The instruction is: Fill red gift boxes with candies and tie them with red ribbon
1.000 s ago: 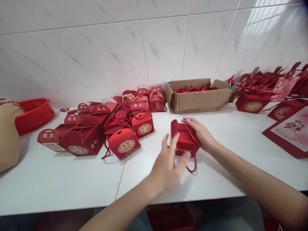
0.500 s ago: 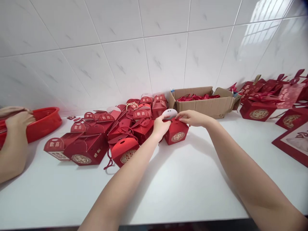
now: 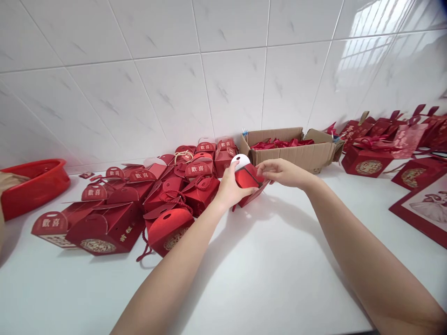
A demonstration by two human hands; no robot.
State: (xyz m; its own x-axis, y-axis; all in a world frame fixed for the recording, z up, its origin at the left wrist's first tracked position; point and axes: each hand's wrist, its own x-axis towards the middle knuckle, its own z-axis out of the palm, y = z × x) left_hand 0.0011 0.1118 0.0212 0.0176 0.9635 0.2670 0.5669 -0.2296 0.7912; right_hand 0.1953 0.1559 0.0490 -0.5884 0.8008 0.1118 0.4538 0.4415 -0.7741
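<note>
A small red gift box [image 3: 245, 178] stands on the white table in front of me, tilted a little. Its rounded flap with a white inner face stands up at the back, and its front flap is folded outward. My left hand [image 3: 228, 188] grips the box from the left side, thumb across the front. The fingers of my right hand [image 3: 282, 172] pinch the front flap at its right edge; their tips are partly hidden. Just left of my left hand is another red gift box [image 3: 201, 193] with a twisted red cord.
Several red gift boxes [image 3: 113, 225] crowd the left of the table. A cardboard box [image 3: 296, 156] holding red ribbons stands against the tiled wall. More red boxes [image 3: 368, 160] and a framed picture [image 3: 424, 207] are at right. A red basin [image 3: 38, 188] is far left.
The box's front flap has swung open toward me, with my right hand on it, and the box has tilted. My view has turned slightly right; another person's hands have left it at the left.
</note>
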